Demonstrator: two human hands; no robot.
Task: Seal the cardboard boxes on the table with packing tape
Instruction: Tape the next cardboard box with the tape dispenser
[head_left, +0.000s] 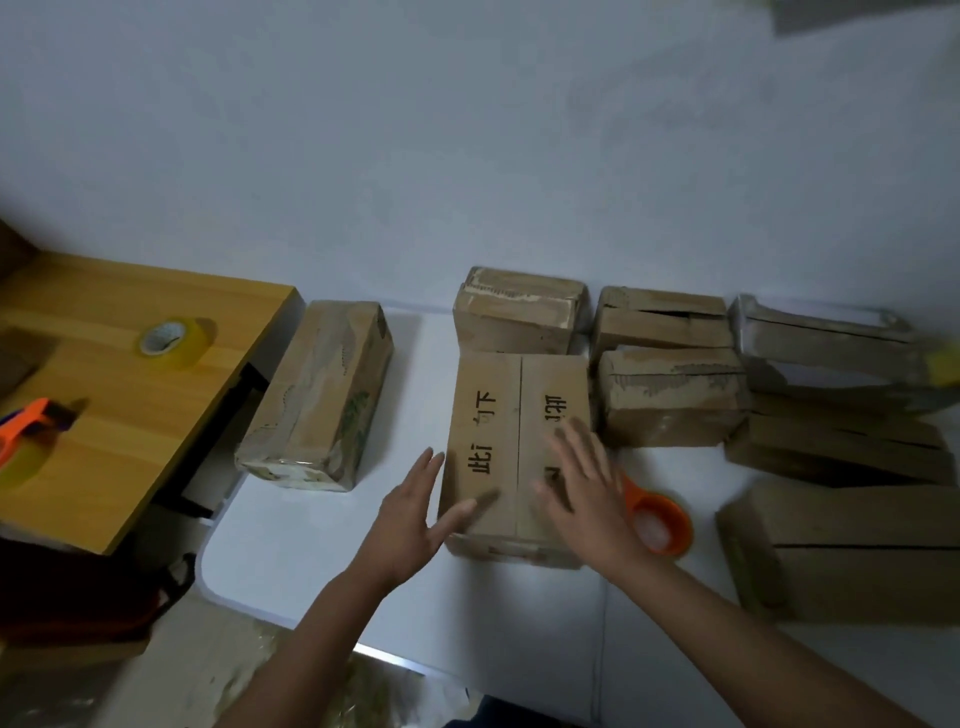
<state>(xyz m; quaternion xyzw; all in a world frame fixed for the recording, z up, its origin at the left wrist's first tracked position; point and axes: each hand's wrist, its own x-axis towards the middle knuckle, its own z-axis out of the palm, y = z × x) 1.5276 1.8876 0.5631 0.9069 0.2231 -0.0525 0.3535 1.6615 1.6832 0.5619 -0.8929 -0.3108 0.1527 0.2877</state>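
A brown box (517, 441) with black writing is lying flat, flaps closed. My orange tape holder (657, 522) is sitting just beside it.

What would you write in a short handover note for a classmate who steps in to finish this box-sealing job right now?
Left hand: open, fingers spread at the left side of the printed box, thumb on its top.
Right hand: open, above the box's right flap, blurred; holds nothing.
Orange tape dispenser: on the white table, just right of that box.
Done: the box at left looks wrapped in clear tape.
Left: the printed box's centre seam shows no clear tape; the boxes at right show open slits and need sealing.
Spare tape roll lies on the wooden desk.
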